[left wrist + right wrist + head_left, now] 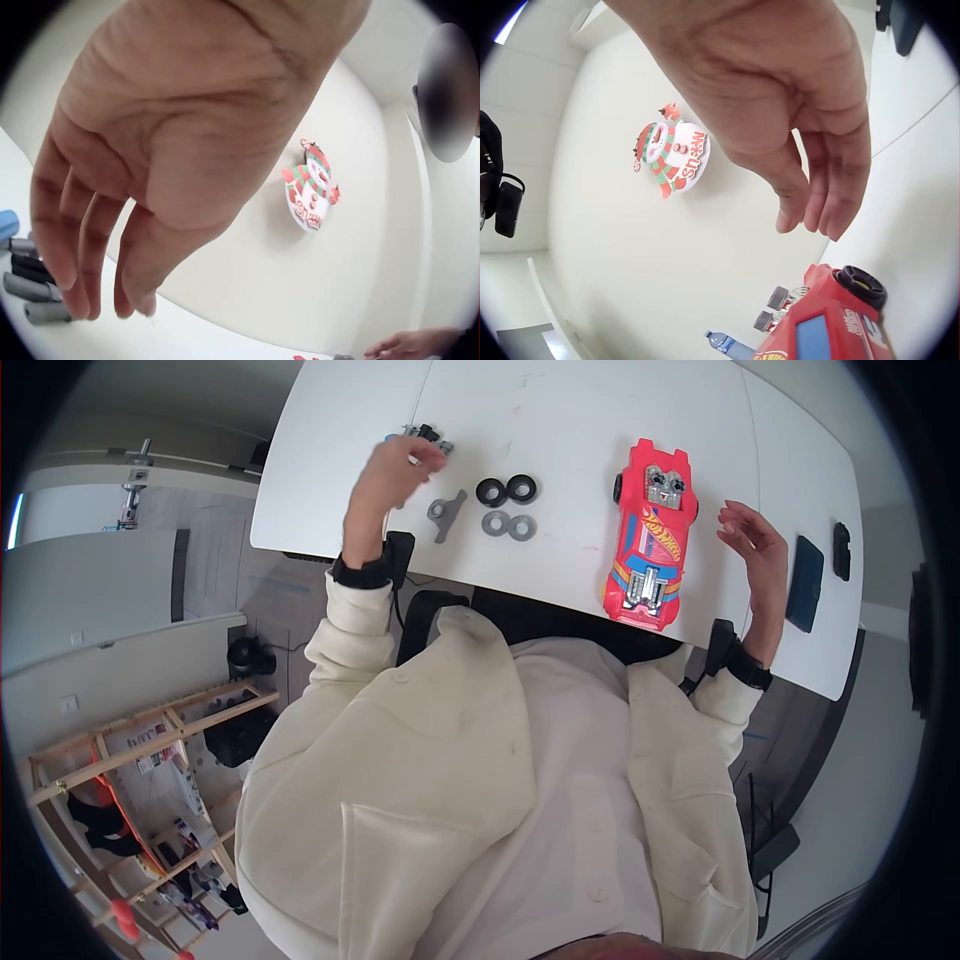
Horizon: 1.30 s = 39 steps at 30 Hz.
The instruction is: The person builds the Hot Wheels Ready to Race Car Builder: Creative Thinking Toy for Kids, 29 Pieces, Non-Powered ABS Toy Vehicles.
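Observation:
My left hand (pixel 395 470) hovers at the table's left side with loosely bent fingers and nothing in them. Just beyond its fingertips lies a cluster of grey and black parts (pixel 430 433), partly hidden by the hand in the head view. Below this hand is a flat grey piece (pixel 455 515) with a round hub. Two black tyres (pixel 521 478) and two grey rings (pixel 488 520) lie to its right. A red Hot Wheels toy car (pixel 655 540) stands on the table. To the car's right, apart from it, my right hand (pixel 755 540) is raised, fingers relaxed, holding nothing.
The white table (pixel 560 420) carries a dark flat rectangular object (pixel 805 584) and a small black item (pixel 842 550) at the far right. A plastic bottle (pixel 729 345) shows past the car. A snowman decoration (pixel 311 195) hangs on the wall.

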Each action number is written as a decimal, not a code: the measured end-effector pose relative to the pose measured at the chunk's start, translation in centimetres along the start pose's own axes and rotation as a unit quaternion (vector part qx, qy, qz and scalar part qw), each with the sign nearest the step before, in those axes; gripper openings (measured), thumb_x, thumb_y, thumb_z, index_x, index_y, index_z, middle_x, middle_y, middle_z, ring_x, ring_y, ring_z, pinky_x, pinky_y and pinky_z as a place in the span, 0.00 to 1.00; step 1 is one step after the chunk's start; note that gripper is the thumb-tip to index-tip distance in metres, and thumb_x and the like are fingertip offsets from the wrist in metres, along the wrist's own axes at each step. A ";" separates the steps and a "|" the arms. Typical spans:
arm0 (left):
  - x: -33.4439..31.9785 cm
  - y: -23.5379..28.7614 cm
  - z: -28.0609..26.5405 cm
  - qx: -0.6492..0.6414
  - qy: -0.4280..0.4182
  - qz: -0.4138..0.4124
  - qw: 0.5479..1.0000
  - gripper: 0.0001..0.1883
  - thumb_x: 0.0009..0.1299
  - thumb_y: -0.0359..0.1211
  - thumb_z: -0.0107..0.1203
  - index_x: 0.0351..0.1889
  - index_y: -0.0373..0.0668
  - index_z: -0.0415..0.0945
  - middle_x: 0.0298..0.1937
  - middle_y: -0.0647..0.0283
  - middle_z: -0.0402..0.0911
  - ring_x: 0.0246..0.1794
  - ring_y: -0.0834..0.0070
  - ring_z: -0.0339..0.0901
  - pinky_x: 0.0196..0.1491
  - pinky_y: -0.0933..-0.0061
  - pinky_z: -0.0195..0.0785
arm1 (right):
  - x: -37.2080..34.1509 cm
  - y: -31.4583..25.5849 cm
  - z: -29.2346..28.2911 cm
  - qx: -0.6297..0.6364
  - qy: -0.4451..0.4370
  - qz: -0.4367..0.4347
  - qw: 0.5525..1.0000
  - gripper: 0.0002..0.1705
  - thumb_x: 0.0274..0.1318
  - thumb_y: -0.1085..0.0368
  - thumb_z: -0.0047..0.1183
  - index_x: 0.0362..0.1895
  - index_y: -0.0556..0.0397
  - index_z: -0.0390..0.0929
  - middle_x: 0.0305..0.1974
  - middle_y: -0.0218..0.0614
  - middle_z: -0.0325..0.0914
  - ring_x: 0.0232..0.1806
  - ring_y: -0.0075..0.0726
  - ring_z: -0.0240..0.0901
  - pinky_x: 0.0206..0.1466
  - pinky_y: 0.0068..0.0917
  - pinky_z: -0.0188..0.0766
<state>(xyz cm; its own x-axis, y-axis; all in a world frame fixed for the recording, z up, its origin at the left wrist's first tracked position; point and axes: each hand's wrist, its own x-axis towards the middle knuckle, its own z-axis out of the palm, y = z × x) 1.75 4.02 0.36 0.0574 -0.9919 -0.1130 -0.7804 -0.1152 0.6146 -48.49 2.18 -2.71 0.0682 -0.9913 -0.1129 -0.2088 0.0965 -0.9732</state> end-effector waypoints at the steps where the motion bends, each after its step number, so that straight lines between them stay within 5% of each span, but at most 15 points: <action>1: 0.4 -0.7 -0.9 -0.022 0.025 -0.018 0.999 0.09 0.67 0.34 0.65 0.42 0.41 0.87 0.32 0.61 0.86 0.30 0.70 0.82 0.35 0.68 0.75 | -0.4 -0.4 0.1 -0.005 -0.002 -0.005 1.000 0.19 0.61 0.73 0.61 0.57 0.60 0.81 0.48 0.40 0.84 0.51 0.31 0.81 0.56 0.29 0.83; 3: 1.9 -3.6 -2.9 -0.020 0.070 -0.001 0.997 0.09 0.66 0.34 0.65 0.41 0.43 0.88 0.32 0.60 0.86 0.30 0.68 0.82 0.36 0.67 0.75 | -1.2 -1.4 0.3 -0.016 -0.001 -0.004 1.000 0.19 0.61 0.73 0.61 0.57 0.59 0.81 0.48 0.41 0.84 0.51 0.31 0.81 0.56 0.29 0.82; 5: 3.3 -5.2 -4.2 0.137 0.137 0.063 0.979 0.09 0.67 0.30 0.64 0.44 0.43 0.87 0.31 0.60 0.85 0.29 0.73 0.80 0.34 0.71 0.73 | -1.7 -2.2 0.2 -0.030 0.000 -0.006 1.000 0.19 0.61 0.73 0.61 0.57 0.59 0.81 0.48 0.41 0.84 0.51 0.31 0.81 0.56 0.29 0.82; 9: 4.2 -6.3 -2.4 0.172 0.076 0.135 0.973 0.14 0.63 0.29 0.67 0.47 0.46 0.86 0.37 0.59 0.82 0.34 0.67 0.80 0.40 0.67 0.75 | -2.4 -2.6 0.0 -0.037 0.005 -0.008 0.999 0.19 0.62 0.73 0.60 0.57 0.58 0.81 0.48 0.39 0.84 0.51 0.30 0.81 0.56 0.28 0.81; 13: 5.0 -7.1 -1.0 0.221 0.134 0.098 0.961 0.14 0.64 0.25 0.64 0.48 0.48 0.86 0.40 0.58 0.82 0.39 0.64 0.82 0.44 0.64 0.76 | -3.0 -2.4 0.2 -0.049 0.013 0.001 0.999 0.19 0.62 0.71 0.60 0.58 0.57 0.81 0.48 0.37 0.85 0.51 0.28 0.80 0.54 0.26 0.80; 14: 5.5 -7.4 -0.9 0.215 0.136 0.067 0.965 0.11 0.65 0.27 0.63 0.45 0.50 0.87 0.45 0.58 0.84 0.46 0.58 0.82 0.47 0.60 0.78 | -3.1 -2.4 0.3 -0.048 0.013 0.000 0.999 0.19 0.62 0.71 0.60 0.58 0.57 0.81 0.48 0.37 0.85 0.51 0.28 0.80 0.54 0.26 0.80; 23: 7.7 -7.2 -0.5 0.229 0.076 -0.014 0.970 0.09 0.66 0.32 0.63 0.43 0.50 0.88 0.43 0.58 0.86 0.44 0.61 0.83 0.46 0.59 0.77 | -3.4 -2.3 -0.9 -0.080 0.010 0.013 0.997 0.19 0.64 0.68 0.61 0.59 0.55 0.81 0.48 0.35 0.85 0.51 0.26 0.80 0.53 0.25 0.77; 26: 7.4 -7.7 -0.6 0.256 0.169 0.065 0.950 0.09 0.65 0.32 0.63 0.42 0.49 0.88 0.39 0.58 0.86 0.43 0.60 0.83 0.45 0.58 0.77 | -3.1 -1.7 -1.4 -0.073 0.010 0.025 0.997 0.19 0.64 0.68 0.60 0.59 0.55 0.81 0.48 0.34 0.84 0.50 0.26 0.80 0.53 0.25 0.76; 29: 6.9 -7.4 -1.2 0.192 0.160 0.117 0.961 0.10 0.65 0.32 0.66 0.44 0.45 0.87 0.38 0.58 0.85 0.39 0.60 0.83 0.43 0.61 0.75 | -2.7 -0.8 -2.3 -0.075 0.002 0.036 0.997 0.20 0.66 0.65 0.60 0.61 0.53 0.80 0.49 0.32 0.84 0.52 0.26 0.80 0.54 0.25 0.76; 35: 1.4 -1.9 2.1 0.176 0.105 0.028 0.978 0.11 0.61 0.34 0.70 0.38 0.40 0.85 0.35 0.56 0.83 0.37 0.58 0.81 0.43 0.60 0.74 | -2.5 -0.1 -2.7 -0.063 0.022 0.046 0.997 0.19 0.66 0.65 0.59 0.60 0.53 0.80 0.47 0.32 0.84 0.49 0.25 0.80 0.54 0.24 0.76; 39: 1.3 -2.1 3.6 0.232 0.194 0.058 0.951 0.12 0.59 0.35 0.72 0.36 0.40 0.85 0.35 0.56 0.84 0.37 0.58 0.82 0.41 0.59 0.75 | -2.4 -0.2 -2.6 -0.062 0.015 0.043 0.997 0.19 0.67 0.64 0.59 0.60 0.53 0.80 0.46 0.32 0.84 0.50 0.25 0.80 0.54 0.25 0.75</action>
<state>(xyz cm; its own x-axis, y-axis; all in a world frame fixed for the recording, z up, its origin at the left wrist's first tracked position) 1.21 3.11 -3.84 0.1098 -0.9519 0.2862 -0.9813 -0.0580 0.1837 -51.12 4.34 -1.69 0.0152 -0.9823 -0.1867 -0.3323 0.1711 -0.9275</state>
